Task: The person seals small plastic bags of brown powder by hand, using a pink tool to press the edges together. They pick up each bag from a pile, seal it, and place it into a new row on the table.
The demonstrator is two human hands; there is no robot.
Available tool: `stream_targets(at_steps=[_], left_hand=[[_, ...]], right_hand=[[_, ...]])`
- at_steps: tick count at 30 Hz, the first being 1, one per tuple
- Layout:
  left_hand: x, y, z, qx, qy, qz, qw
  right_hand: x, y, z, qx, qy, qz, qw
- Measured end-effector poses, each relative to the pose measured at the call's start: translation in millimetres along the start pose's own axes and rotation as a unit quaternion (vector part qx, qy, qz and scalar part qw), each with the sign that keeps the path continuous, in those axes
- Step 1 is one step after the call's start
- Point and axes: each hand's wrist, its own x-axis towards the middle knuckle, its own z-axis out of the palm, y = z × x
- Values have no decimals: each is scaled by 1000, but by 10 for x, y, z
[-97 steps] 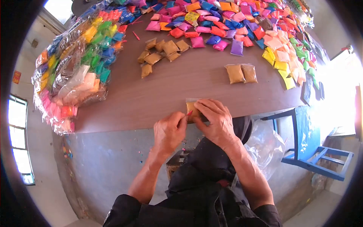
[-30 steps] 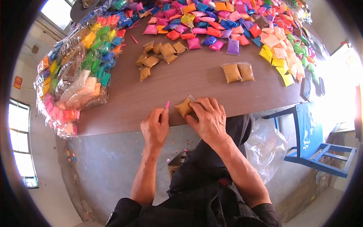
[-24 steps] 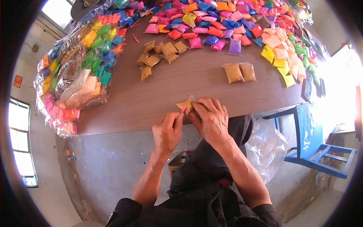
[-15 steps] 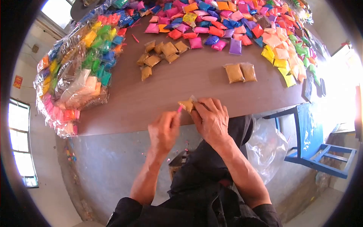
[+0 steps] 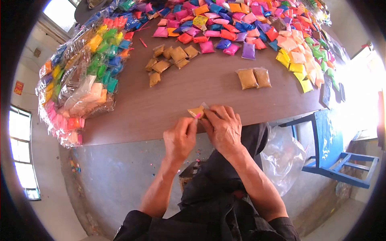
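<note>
At the table's front edge, my right hand (image 5: 225, 127) pinches a small tan packet (image 5: 195, 112) by its clear plastic end. My left hand (image 5: 179, 138) is closed just below the packet, its fingers pressed together beside a small pink thing (image 5: 198, 115) that lies against the packet; most of what the fingers hold is hidden. Beyond my hands on the brown table (image 5: 132, 116) lie a cluster of tan packets (image 5: 161, 66) and, farther right, two larger tan packets (image 5: 248, 78) side by side.
Many colourful packets (image 5: 225, 35) spread across the table's far side. Clear-wrapped packets (image 5: 96, 68) are heaped at the left. A blue chair (image 5: 329, 140) and a clear plastic bag (image 5: 281, 154) are at the right, below the table edge. A pink strip (image 5: 143, 42) lies near the far packets.
My left hand has moved right and closer to my right hand. The pink thing now lies against the packet instead of sticking out left of it.
</note>
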Motion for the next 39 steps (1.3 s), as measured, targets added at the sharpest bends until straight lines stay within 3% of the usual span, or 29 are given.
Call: stream_targets(at_steps=[7, 10, 13, 19, 22, 25, 32, 39], left_hand=[[37, -159, -75, -21, 34, -37, 999], [54, -166, -73, -23, 27, 22, 999], [48, -203, -13, 7, 12, 26, 1000], [202, -315, -185, 90, -2, -30, 995], [184, -64, -247, 26, -6, 21, 999], [147, 42, -270, 65, -80, 9, 995], [233, -263, -367, 124, -47, -7, 991], [156, -434, -368, 23, 11, -92, 995]], right_hand=[[9, -25, 16, -5, 2, 7, 1000], [-5, -1, 25, -8, 9, 2, 1000], [5, -3, 37, -7, 3, 0, 1000], [-25, -13, 24, -12, -9, -1, 1000], [-39, 18, 20, -9, -9, -12, 1000], [-65, 24, 31, -5, -9, -18, 1000], [-106, 29, -6, 29, -7, -27, 999], [76, -47, -152, 9, -94, -165, 982]])
